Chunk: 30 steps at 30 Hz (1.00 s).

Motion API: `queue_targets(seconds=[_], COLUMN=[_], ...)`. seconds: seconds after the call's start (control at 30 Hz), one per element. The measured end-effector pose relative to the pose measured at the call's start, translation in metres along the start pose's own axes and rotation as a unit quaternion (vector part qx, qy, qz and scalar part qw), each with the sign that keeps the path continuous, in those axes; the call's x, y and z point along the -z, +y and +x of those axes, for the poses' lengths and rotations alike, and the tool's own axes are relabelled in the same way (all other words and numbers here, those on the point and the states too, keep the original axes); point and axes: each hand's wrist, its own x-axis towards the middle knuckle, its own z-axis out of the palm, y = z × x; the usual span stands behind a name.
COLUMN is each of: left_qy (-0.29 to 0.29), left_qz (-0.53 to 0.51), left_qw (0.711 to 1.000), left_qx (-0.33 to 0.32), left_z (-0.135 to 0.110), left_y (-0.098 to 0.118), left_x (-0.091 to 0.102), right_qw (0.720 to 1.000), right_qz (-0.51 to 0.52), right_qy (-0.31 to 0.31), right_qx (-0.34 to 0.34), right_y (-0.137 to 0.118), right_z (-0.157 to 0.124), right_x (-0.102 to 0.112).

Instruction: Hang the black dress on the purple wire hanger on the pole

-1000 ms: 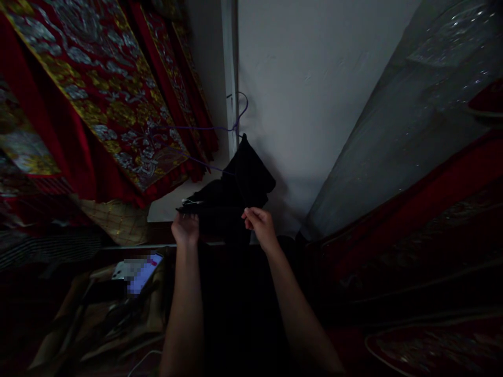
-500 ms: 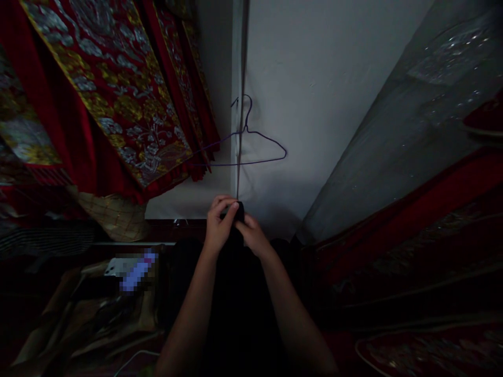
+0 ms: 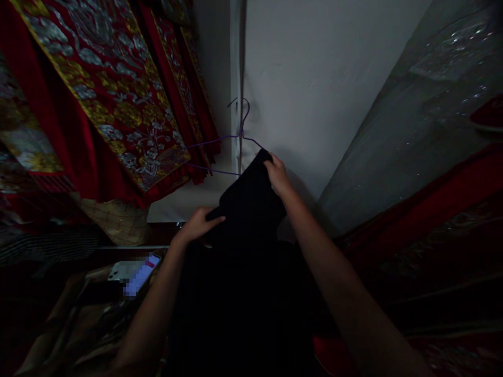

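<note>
So the black garment (image 3: 249, 204) is mid-frame, just below center, stretched between both hands, its bottom melting into the dark. Right hand (image 3: 278, 173) has thumb and fingers clamped on its top corner, right up by the far end of the purple wire hanger (image 3: 242, 133). Left hand (image 3: 198, 225) is lower, thumb over the front, fingers tucked behind, pinching the side edge. Progress-wise I'd call it half done: the hanger's right end is covered by fabric (inside or just behind it, can't tell), while the left half is bare wire and that side of the cloth sits well below it. Hook's up against the pale vertical strip. Further out: red embroidered costume (image 3: 129, 110) upper left, clear plastic cover (image 3: 369, 141) upper right, lit phone (image 3: 141, 275) lower left. As for brands or labels, nothing I can make out; the phone screen is pixelated, and the costume just shows gold and silver stitching, no lettering.
</note>
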Motion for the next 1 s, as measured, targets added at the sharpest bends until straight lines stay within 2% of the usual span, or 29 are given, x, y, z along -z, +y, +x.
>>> queue_targets(seconds=[0.07,0.13,0.2,0.27,0.37,0.43,0.47,0.53,0.63,0.7,0.77,0.83,0.93,1.0], left_qy=[0.036,0.034,0.021,-0.007,-0.106,-0.146,-0.141,-0.092,-0.014,0.002,-0.006,-0.037,-0.080,-0.064], left_qz=[-0.025,-0.022,0.023,0.099,0.206,0.237,0.243,0.260,0.301,0.310,0.310,0.312,0.311,0.304], left_qw=[0.999,0.999,0.999,0.995,0.970,0.958,0.958,0.961,0.951,0.942,0.935,0.934,0.937,0.939], left_qx=[-0.018,-0.032,-0.030,0.003,0.080,0.072,0.051,0.000,-0.070,-0.129,-0.170,-0.170,-0.136,-0.149], left_z=[0.000,0.001,0.007,0.018,0.038,0.050,0.054,0.060,0.063,0.061,0.057,0.051,0.039,0.034], left_y=[0.014,0.027,0.033,0.028,0.012,0.005,0.005,0.012,0.035,0.052,0.065,0.073,0.077,0.079], left_x=[0.015,0.026,0.038,0.053,0.078,0.092,0.097,0.106,0.116,0.121,0.125,0.129,0.133,0.135], right_qw=[0.997,0.988,0.984,0.987,0.989,0.990,0.990,0.991,0.993,0.993,0.992,0.990,0.985,0.985], right_qz=[0.031,0.043,0.011,-0.049,-0.110,-0.120,-0.120,-0.113,-0.095,-0.093,-0.112,-0.140,-0.168,-0.170], right_qy=[-0.028,-0.057,-0.059,-0.027,-0.002,-0.010,-0.014,-0.019,-0.035,-0.045,-0.044,-0.036,-0.019,-0.024], right_qx=[-0.068,-0.135,-0.167,-0.152,-0.096,-0.077,-0.074,-0.067,-0.061,-0.051,-0.029,-0.002,0.024,0.028], right_y=[0.019,0.033,0.042,0.047,0.047,0.043,0.040,0.035,0.030,0.028,0.026,0.026,0.026,0.025], right_z=[0.007,0.010,0.012,0.015,0.018,0.017,0.015,0.011,0.004,0.000,-0.002,-0.003,-0.003,-0.005], right_x=[-0.019,-0.033,-0.034,-0.019,0.022,0.048,0.058,0.070,0.074,0.074,0.074,0.075,0.076,0.072])
